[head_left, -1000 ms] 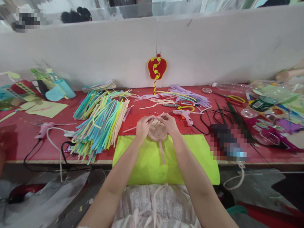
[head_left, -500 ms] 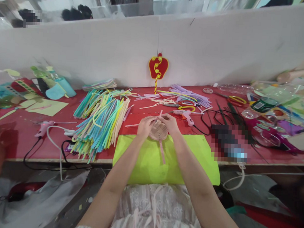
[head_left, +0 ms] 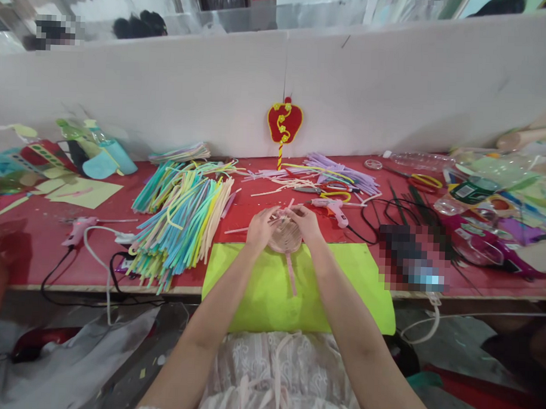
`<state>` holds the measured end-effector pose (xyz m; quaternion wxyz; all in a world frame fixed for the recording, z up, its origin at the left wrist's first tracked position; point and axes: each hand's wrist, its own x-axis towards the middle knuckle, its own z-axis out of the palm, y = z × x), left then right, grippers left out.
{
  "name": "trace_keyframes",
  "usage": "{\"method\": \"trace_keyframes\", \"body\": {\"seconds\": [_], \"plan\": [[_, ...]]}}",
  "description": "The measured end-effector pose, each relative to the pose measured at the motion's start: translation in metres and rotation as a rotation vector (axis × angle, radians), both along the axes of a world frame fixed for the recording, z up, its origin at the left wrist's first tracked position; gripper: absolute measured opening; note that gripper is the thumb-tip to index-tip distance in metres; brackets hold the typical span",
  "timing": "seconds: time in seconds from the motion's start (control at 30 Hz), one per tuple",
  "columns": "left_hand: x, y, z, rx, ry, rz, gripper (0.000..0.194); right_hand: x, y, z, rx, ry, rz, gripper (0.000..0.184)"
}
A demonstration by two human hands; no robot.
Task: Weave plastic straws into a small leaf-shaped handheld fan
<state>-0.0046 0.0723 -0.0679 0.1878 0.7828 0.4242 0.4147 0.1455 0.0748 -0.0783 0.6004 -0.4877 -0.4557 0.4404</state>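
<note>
Both my hands meet at the far edge of a small round beige fan-shaped piece (head_left: 286, 236), coiled from fuzzy stems, whose pink handle (head_left: 291, 275) points toward me over the yellow-green sheet (head_left: 261, 299). My left hand (head_left: 261, 225) is closed at its upper left side, and a pink pipe cleaner (head_left: 237, 230) sticks out leftward from under those fingers. My right hand (head_left: 307, 222) pinches at the upper right side, where a short pink end stands up between the hands. Pink stems show between the fingertips; their exact arrangement is too small to tell.
A big pile of pastel pipe cleaners (head_left: 178, 225) lies to the left. Ahead are purple pipe cleaners (head_left: 346, 171), scissors (head_left: 336, 195) and a pink glue gun (head_left: 338, 211). A red fan ornament (head_left: 285, 122) stands against the white partition (head_left: 169, 93). Another glue gun (head_left: 78, 230) sits left.
My hands stay at the far edge of the round piece with small finger movements. The pink end between them now stands more upright, and the left-hand stem has swung slightly.
</note>
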Motion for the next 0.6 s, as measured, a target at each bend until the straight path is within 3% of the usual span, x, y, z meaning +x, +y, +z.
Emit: {"method": "trace_keyframes", "body": {"seconds": [0.3, 0.47, 0.6], "plan": [[-0.0028, 0.0019, 0.0009, 0.006, -0.074, 0.056, 0.016, -0.0032, -0.0059, 0.007, 0.054, -0.05, 0.062, 0.028], [-0.0041, 0.0027, 0.0057, 0.034, -0.024, 0.078, 0.013, -0.0056, -0.0064, 0.0098, 0.068, -0.147, 0.049, 0.026], [-0.0041, 0.0014, 0.0084, -0.016, -0.094, 0.091, 0.019, -0.0062, -0.0045, 0.0085, 0.056, -0.158, 0.036, 0.024]]}}
